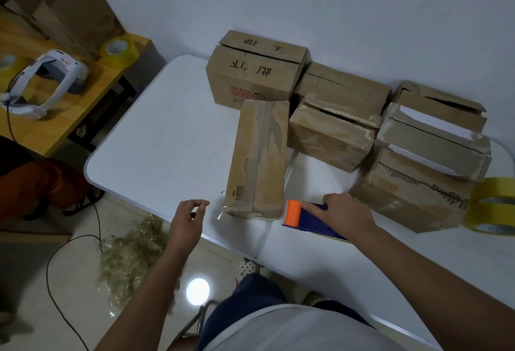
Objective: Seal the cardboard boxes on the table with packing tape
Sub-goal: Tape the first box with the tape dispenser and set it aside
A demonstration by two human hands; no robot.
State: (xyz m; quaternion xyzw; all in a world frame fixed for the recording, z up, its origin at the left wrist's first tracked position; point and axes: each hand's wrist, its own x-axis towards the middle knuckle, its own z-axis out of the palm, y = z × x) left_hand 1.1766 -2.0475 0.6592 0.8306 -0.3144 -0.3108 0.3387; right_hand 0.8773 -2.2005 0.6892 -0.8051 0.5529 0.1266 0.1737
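Observation:
A long narrow cardboard box (259,155) lies on the white table (167,133), its near end at the front edge. A loose strip of clear tape (221,212) hangs off that end. My right hand (345,214) grips a blue tape dispenser (315,221) with an orange roller, resting on the table just right of the box. My left hand (188,218) hovers left of the box with loosely curled fingers, holding nothing. Several more boxes (331,133) stand behind and to the right, some with flaps ajar.
Yellow tape rolls (493,205) sit at the table's right edge. A wooden side table (69,105) on the left holds a white headset, tape rolls and flat cardboard. Crumpled used tape (131,253) and a black cable lie on the floor.

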